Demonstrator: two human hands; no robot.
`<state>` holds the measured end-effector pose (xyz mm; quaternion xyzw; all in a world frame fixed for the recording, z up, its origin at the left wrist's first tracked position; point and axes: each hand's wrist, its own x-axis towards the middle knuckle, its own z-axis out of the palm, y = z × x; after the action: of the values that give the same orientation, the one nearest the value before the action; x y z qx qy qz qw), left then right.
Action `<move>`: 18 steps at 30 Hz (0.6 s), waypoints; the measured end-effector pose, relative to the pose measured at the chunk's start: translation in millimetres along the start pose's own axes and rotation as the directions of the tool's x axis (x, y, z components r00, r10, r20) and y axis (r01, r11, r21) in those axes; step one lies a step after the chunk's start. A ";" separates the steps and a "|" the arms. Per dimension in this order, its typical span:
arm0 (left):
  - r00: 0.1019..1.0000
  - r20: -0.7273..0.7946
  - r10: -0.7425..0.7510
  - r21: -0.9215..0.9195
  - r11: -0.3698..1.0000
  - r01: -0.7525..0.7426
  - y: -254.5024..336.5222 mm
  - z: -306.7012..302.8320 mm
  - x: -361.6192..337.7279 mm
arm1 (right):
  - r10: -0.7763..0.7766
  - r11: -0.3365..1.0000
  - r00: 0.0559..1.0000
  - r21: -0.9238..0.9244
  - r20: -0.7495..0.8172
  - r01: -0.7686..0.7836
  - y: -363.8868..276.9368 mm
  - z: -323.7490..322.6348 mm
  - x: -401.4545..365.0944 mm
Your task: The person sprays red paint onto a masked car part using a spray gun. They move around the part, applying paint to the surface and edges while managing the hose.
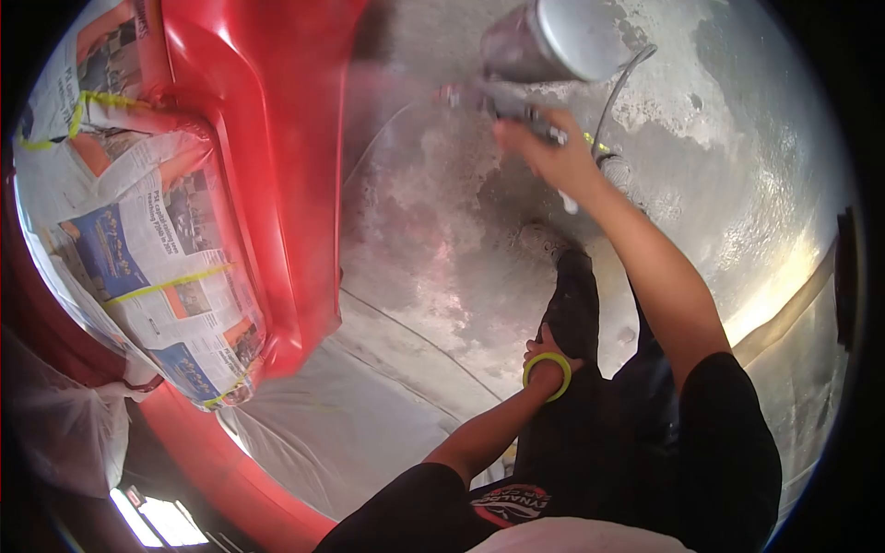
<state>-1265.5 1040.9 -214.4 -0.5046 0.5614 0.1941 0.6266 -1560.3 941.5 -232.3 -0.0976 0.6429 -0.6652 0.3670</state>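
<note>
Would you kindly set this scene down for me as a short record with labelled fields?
Right grip: closed around a spray gun with a silver cup
Left grip: resting against a dark trouser leg, a yellow-green ring around its wrist
Facing the gun: glossy red body panel, with faint pinkish mist between
Masking: newspaper sheets with strips of yellow tape, beside the panel
Floor: mottled grey concrete

Item one, viewed from my remote station: red panel point(267, 138), long, contoured, glossy, streaked with pale reflections. Item two: spray gun point(524, 111), partly blurred, held to the right of the red panel and apart from it, front end toward it; I list its large silver-grey cup point(583, 39) as tilted.
</note>
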 end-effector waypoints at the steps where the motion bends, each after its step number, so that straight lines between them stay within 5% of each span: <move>1: 1.000 -0.001 0.005 -0.001 1.000 -0.005 -0.1 -1.3 0.1 | 0.019 0.999 0.999 0.040 -0.047 -0.017 2.0 2.0 11.1; 4: 1.000 -0.009 0.014 0.002 1.000 -0.014 0.3 -4.9 1.7 | -0.035 0.997 0.995 0.071 -0.098 0.042 14.4 3.5 33.1; 10: 1.000 0.007 0.022 0.006 1.000 -0.022 -1.2 -6.8 13.5 | 0.077 0.987 0.944 -0.158 0.321 -0.026 35.4 0.2 -8.0; 14: 0.999 0.001 0.040 0.017 0.999 -0.040 -3.8 -6.5 17.8 | 0.074 0.968 0.996 -0.242 0.048 -0.061 72.5 15.9 14.2; 16: 0.998 -0.006 0.063 0.013 0.998 -0.063 -6.5 -5.9 20.3 | 0.230 0.962 0.973 0.155 -0.006 -0.227 80.8 23.6 51.1; 18: 0.998 0.002 0.068 0.022 0.997 -0.068 -6.4 -6.7 21.1 | 0.195 0.967 0.979 0.177 -0.065 -0.181 39.0 8.9 79.5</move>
<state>-1257.5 1025.7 -229.8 -0.4782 0.5801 0.2094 0.6253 -1597.4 889.5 -294.3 0.0229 0.6047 -0.6832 0.4088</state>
